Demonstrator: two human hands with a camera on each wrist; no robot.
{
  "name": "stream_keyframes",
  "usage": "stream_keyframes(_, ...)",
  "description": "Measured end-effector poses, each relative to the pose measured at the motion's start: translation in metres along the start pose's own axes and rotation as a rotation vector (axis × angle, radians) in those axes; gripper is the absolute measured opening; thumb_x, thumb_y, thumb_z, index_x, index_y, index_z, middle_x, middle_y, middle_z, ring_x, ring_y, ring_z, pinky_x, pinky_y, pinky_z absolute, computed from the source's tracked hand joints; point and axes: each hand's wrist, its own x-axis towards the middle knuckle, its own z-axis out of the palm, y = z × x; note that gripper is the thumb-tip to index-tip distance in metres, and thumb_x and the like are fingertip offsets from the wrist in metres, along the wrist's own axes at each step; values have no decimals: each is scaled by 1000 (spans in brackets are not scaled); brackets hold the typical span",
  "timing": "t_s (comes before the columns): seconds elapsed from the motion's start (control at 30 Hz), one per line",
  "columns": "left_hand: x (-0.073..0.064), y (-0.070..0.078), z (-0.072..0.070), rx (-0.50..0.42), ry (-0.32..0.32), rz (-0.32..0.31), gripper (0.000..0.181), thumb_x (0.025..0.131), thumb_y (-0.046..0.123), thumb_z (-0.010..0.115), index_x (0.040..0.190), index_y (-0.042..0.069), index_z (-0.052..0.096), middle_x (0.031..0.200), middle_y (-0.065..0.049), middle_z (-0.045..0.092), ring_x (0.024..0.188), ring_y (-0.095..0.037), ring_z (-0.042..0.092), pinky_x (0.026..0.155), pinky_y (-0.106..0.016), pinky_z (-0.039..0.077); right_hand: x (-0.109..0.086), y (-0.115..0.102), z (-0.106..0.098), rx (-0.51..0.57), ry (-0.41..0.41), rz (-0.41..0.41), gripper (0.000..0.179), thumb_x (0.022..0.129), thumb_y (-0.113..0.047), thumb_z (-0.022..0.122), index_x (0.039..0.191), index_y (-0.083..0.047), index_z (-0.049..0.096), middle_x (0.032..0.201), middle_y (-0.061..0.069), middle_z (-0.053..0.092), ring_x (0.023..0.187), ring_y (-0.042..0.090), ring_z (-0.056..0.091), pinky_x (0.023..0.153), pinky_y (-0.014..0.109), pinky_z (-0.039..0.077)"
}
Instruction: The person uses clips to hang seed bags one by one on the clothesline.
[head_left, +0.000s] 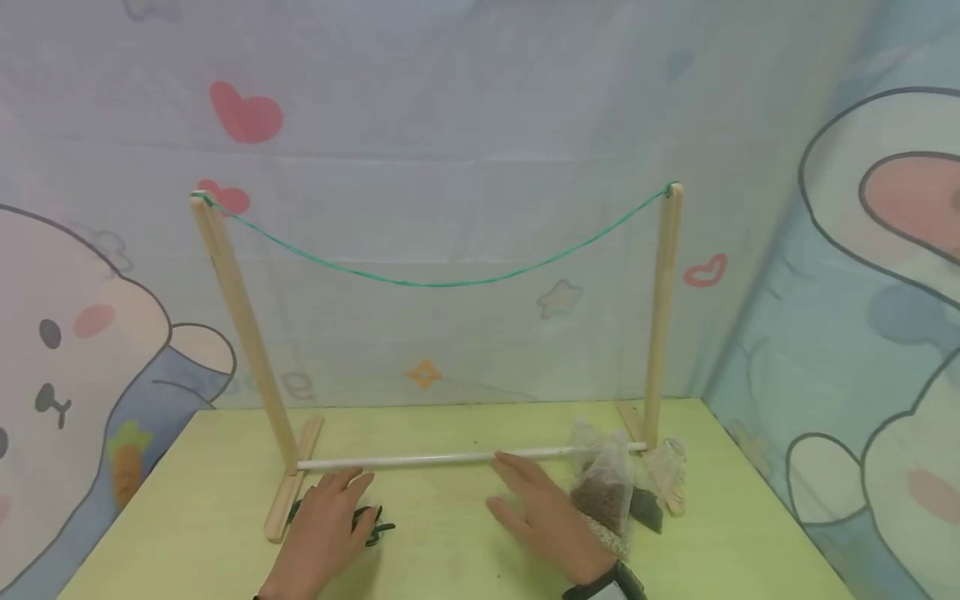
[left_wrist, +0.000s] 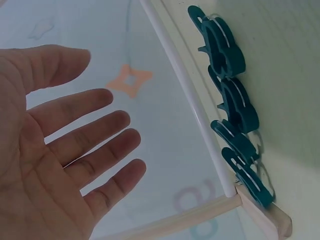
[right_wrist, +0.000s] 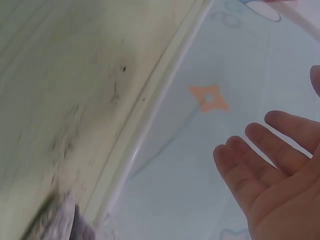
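Note:
My left hand (head_left: 324, 525) hovers palm down over the table's left part, fingers extended and holding nothing. Several dark green plastic clips (left_wrist: 232, 100) lie in a row beneath it, partly hidden by the hand in the head view. My right hand (head_left: 543, 521), its fingers also spread and bare of any object, is just left of some clear bags (head_left: 603, 487) with brown and pale grainy contents. Beyond both hands stands a wooden frame: a left post (head_left: 243, 333), a right post (head_left: 662, 317), a white rod (head_left: 435, 459) low between them and a sagging green string (head_left: 442, 285) tied across the tops.
Beside the bags are a dark grey piece (head_left: 646, 510) and another clear bag (head_left: 667, 467) by the right foot of the frame. A pale yellow table (head_left: 720, 533) carries everything. Cartoon-printed cloth (head_left: 465, 108) hangs behind and at the sides.

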Motion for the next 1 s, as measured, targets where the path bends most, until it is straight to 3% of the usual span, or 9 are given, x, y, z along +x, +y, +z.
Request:
stream_keyframes(0.27, 1, -6, 14, -3, -1, 43, 28, 79, 11, 88, 103, 1, 77, 102, -10, 72, 93, -30, 67, 82, -49, 57, 12, -9, 25, 49, -38, -71, 52, 108, -36, 56, 144, 2, 57, 149, 20, 53, 137, 38, 51, 107, 56, 47)
stream_keyframes(0.47, 3, -11, 27, 36, -39, 68, 28, 72, 10, 92, 94, 2, 78, 91, -6, 71, 83, -25, 65, 76, -41, 56, 15, -17, 37, 34, -85, -115, 51, 109, -38, 53, 144, -1, 57, 149, 20, 54, 135, 36, 54, 105, 54, 49)
stream_keyframes(0.7, 6, -9, 36, 53, -101, 92, 24, 71, 5, 92, 88, 2, 76, 84, -5, 65, 77, -24, 60, 71, -41, 54, 15, -22, 44, -20, -82, -162, 46, 108, -32, 57, 139, 1, 61, 144, 19, 57, 129, 34, 59, 100, 49, 54)
stream_keyframes(1.0, 6, -9, 46, 99, -112, 97, 18, 70, -7, 86, 79, 4, 74, 73, -5, 59, 68, -21, 54, 62, -37, 49, 13, -24, 46, -26, -135, -160, 49, 109, -35, 55, 140, 1, 60, 144, 17, 57, 128, 33, 60, 100, 43, 55)
